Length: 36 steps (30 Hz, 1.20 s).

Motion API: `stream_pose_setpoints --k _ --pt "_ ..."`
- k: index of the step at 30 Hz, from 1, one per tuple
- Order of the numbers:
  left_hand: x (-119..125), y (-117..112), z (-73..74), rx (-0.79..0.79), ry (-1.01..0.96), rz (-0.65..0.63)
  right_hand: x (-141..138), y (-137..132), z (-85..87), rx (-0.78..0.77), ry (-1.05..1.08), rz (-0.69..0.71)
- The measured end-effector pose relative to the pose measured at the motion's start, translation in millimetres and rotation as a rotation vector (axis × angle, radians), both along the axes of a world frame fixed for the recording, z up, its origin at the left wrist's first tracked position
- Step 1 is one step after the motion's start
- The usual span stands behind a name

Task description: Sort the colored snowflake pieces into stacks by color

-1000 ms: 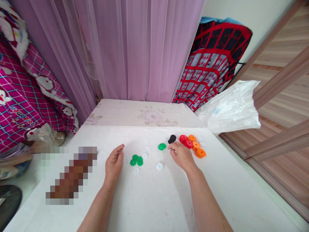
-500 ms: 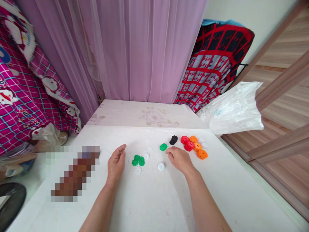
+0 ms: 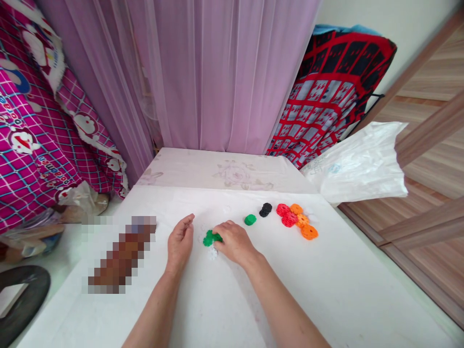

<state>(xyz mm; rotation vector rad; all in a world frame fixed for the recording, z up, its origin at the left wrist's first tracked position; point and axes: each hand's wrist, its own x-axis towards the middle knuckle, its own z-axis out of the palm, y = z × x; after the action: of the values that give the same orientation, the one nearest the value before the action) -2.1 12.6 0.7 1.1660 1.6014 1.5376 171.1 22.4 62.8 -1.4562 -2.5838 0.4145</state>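
My left hand (image 3: 181, 243) stands on its edge on the white cloth, fingers loosely held out and nothing in them. To its right lies a small cluster of green plastic snowflake discs (image 3: 208, 239). My right hand (image 3: 234, 241) reaches over this cluster, with thumb and fingers closed around the rightmost green disc. White snowflake discs (image 3: 213, 253) lie just below the cluster; faint clear ones lie beside it. Beyond my right hand sit a green stack (image 3: 250, 220) and a black stack (image 3: 266, 210).
Red discs (image 3: 289, 218) and orange discs (image 3: 309, 232) lie at the right of the table (image 3: 348, 290). A white plastic bag (image 3: 366, 162) hangs over the right edge. At the left lies a blurred-out item (image 3: 121, 256). Purple curtains (image 3: 217, 72) hang behind.
My right hand has moved left from beside the green stack to the green cluster and closed on a disc there. The white disc near it is now out of sight. My left hand keeps its place.
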Motion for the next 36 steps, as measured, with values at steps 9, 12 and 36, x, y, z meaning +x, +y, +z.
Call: stream_pose_setpoints --k 9,12,36 --pt "0.8 1.1 -2.2 0.002 -0.001 0.006 3.2 0.8 -7.2 -0.041 0.112 -0.095" --pt "0.8 1.3 -2.6 -0.002 -0.002 0.010 17.8 2.5 -3.4 -0.020 0.214 -0.157" --pt "2.4 -2.1 7.0 -0.018 -0.007 0.015 96.0 42.1 -8.2 0.127 0.271 -0.411"
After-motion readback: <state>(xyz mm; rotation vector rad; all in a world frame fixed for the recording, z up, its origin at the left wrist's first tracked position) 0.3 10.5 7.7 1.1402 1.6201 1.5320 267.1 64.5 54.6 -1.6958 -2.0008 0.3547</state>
